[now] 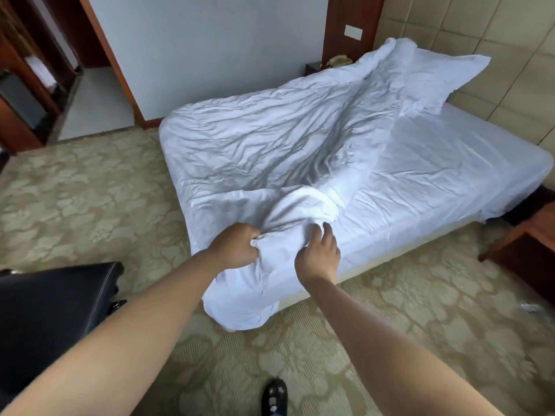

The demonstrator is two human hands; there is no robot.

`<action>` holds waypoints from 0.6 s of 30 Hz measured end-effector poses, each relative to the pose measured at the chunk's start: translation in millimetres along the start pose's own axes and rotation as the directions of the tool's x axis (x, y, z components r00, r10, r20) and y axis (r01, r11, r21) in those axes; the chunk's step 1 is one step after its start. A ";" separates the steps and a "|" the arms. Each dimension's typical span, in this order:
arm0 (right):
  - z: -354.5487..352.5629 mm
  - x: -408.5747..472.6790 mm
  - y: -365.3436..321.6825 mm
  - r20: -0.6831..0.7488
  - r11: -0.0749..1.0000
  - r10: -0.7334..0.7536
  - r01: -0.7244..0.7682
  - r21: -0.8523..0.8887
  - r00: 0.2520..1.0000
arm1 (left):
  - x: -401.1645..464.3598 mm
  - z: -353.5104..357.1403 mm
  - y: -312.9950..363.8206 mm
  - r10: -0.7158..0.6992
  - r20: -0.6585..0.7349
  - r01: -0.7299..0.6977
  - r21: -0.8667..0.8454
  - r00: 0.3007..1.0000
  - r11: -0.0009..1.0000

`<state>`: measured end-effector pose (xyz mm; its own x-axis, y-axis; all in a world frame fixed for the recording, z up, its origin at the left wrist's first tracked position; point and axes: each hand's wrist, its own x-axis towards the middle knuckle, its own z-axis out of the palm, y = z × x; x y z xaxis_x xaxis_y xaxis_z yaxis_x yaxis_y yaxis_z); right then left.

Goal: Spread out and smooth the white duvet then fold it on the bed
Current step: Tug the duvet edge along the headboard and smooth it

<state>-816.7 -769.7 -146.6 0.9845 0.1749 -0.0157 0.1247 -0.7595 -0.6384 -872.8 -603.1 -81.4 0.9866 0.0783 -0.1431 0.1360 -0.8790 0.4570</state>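
While the crumpled duvet (pixel 270 139) is lying bunched along the far side of the bed (pixel 450 163), the left hand (pixel 235 246) is clenching its near corner and the right hand (pixel 318 253) is resting open-fingered beside it, seemingly readying a spreading pull.

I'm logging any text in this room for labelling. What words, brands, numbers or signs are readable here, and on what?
None can be read.
Wall plate: blank as far as it shows, too small to tell any marking.
Phone on the nightstand: too small and blurred for any keys or label.
Duvet, pillow, black bag: no print visible.
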 end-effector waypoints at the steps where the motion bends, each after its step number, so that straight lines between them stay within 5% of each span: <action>1: 5.1 0.8 4.7 0.022 0.955 -0.240 0.240 -0.177 0.971 | 6.1 -4.2 -3.7 -0.007 0.010 0.008 -0.038 1.000 0.999; 3: 17.6 4.2 6.3 0.192 0.846 -0.416 0.456 -0.276 0.889 | 14.5 -6.9 -13.1 -0.015 0.032 0.017 -0.077 0.999 0.997; 5: 31.7 19.8 0.1 0.270 0.822 -0.380 0.457 -0.340 0.885 | 17.5 -2.0 -25.8 -0.031 0.054 0.037 -0.115 0.998 0.993; 8: 44.4 54.3 -10.5 0.238 0.776 -0.406 0.470 -0.420 0.883 | 16.1 12.6 -51.3 -0.062 0.104 0.080 -0.174 0.993 0.981; 11: 54.5 76.7 -18.8 0.194 0.828 -0.455 0.493 -0.268 0.869 | 16.2 15.1 -67.6 -0.112 0.126 0.131 -0.155 0.986 0.979; 13: 57.5 80.0 -27.1 0.283 0.898 -0.297 0.368 -0.242 0.912 | 19.3 11.0 -73.6 -0.120 0.153 0.136 -0.097 0.981 0.986; 18: 55.9 81.6 -15.3 0.352 0.918 -0.006 0.145 -0.370 0.936 | 34.1 4.6 -66.3 -0.112 0.485 0.290 -0.307 0.867 0.906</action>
<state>-745.1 -708.7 -181.2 0.8775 0.3882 -0.2817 0.3025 -0.9037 -0.3030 -848.6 -544.3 -120.6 0.7964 -0.0616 -0.6016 0.4368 -0.6295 0.6427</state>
